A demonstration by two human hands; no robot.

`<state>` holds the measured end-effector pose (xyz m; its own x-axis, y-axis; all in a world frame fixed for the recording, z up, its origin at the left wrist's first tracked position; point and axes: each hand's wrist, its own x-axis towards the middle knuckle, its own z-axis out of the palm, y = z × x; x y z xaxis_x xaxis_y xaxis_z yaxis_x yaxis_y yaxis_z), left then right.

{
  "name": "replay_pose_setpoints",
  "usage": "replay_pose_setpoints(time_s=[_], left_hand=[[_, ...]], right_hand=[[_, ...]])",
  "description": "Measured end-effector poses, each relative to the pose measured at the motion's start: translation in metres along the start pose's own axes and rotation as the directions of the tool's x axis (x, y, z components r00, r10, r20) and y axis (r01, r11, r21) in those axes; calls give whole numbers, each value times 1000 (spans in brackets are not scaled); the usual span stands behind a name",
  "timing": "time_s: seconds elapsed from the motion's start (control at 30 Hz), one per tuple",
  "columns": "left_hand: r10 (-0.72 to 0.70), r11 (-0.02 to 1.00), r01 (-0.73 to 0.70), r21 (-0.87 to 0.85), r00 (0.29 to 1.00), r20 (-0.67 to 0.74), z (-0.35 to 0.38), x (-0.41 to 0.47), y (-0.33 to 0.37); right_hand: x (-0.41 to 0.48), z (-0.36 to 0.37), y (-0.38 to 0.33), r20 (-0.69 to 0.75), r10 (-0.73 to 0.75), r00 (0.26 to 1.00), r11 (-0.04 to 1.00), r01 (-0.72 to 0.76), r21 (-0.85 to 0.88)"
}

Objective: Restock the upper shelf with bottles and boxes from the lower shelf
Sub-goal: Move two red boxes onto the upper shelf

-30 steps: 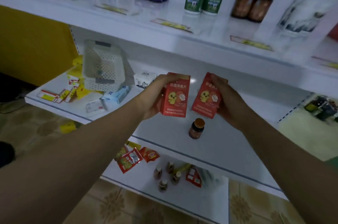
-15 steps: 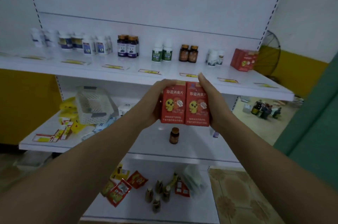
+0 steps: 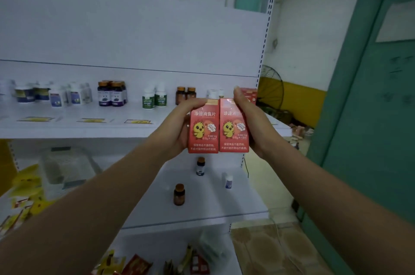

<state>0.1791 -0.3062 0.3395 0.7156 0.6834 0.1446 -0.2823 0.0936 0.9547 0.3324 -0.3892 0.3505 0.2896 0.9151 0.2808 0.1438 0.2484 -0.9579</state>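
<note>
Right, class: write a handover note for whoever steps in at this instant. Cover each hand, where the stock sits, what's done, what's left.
Left hand grips the left red box, right hand the right red box, side by side before the upper shelf.
Done: both boxes raised, not yet placed.
Left: shelve them, then move the brown bottle, dark bottle and white bottle off the lower shelf.

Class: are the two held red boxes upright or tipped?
Upright: left red box and right red box show chicks and text right way up.
</note>
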Motion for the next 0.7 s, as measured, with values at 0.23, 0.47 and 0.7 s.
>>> replay_pose_setpoints(time_s=[0.23,0.47,0.7], left_hand=[[-17,1000,17,2,993,116,32,37,-22],[30,996,-42,82,989,146,56,101,-32],[125,966,-141,216,989,84,70,207,-41]], right_hand=[[-11,-51,1,-104,51,993,999,-52,-4],[20,-114,-2,-174,62,983,995,-74,-64],[110,-195,12,-142,23,990,985,-47,-168]])
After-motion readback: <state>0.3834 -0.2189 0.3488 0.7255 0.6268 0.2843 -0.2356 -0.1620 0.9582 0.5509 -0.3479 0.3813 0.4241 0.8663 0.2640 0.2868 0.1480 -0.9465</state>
